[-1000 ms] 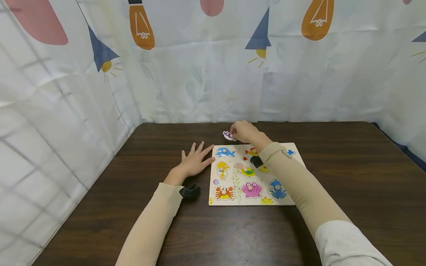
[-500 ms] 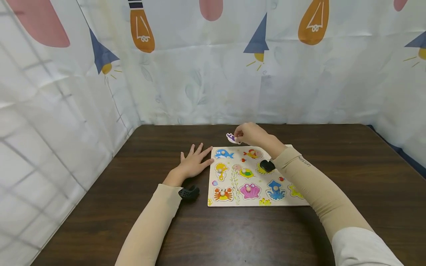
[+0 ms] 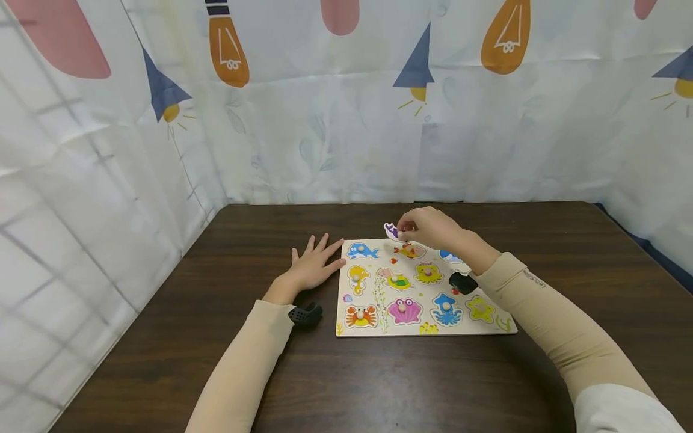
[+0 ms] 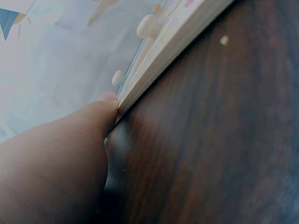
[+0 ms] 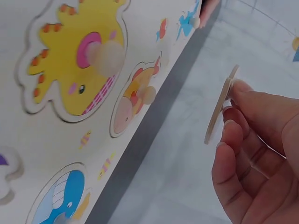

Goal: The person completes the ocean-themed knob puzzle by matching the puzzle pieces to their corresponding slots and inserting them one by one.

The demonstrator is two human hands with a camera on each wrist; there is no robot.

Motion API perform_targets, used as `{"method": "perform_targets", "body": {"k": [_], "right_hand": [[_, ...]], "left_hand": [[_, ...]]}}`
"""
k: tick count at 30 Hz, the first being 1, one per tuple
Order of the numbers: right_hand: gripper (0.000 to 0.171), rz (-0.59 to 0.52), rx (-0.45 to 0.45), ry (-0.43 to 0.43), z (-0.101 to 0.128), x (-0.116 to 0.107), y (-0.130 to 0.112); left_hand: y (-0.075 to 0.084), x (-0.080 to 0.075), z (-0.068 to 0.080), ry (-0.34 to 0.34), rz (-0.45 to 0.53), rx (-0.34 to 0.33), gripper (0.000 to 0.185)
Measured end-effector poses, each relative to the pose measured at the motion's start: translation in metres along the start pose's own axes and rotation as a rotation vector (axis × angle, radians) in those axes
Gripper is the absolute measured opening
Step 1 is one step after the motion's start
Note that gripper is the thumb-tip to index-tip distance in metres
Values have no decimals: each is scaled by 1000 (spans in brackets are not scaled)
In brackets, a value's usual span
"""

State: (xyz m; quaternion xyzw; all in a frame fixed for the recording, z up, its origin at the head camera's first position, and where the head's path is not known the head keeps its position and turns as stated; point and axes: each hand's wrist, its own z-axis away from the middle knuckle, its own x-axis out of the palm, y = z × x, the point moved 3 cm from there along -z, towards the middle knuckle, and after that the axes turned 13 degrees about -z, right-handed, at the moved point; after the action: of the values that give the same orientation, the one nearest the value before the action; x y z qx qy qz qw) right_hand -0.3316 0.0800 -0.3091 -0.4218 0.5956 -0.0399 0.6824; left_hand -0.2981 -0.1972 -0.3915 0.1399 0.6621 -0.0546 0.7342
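Right hand is pinching a small purple puzzle piece by its knob, holding it lifted over the far edge of the wooden puzzle board, just above the orange fish piece. Left hand is lying flat with fingers spread on the tabletop, its fingertips touching the board's left edge.
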Motion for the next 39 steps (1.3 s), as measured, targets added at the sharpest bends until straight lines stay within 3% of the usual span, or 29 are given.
{"method": "perform_targets", "body": {"k": [25,39], "right_hand": [[11,69,-98,-33,76,-28,23],[8,126,-25,-136,96,-23,46]], "left_hand": [[-1,-1,0,1,9,1,68],[0,-1,1,-9,9,2,68]]}}
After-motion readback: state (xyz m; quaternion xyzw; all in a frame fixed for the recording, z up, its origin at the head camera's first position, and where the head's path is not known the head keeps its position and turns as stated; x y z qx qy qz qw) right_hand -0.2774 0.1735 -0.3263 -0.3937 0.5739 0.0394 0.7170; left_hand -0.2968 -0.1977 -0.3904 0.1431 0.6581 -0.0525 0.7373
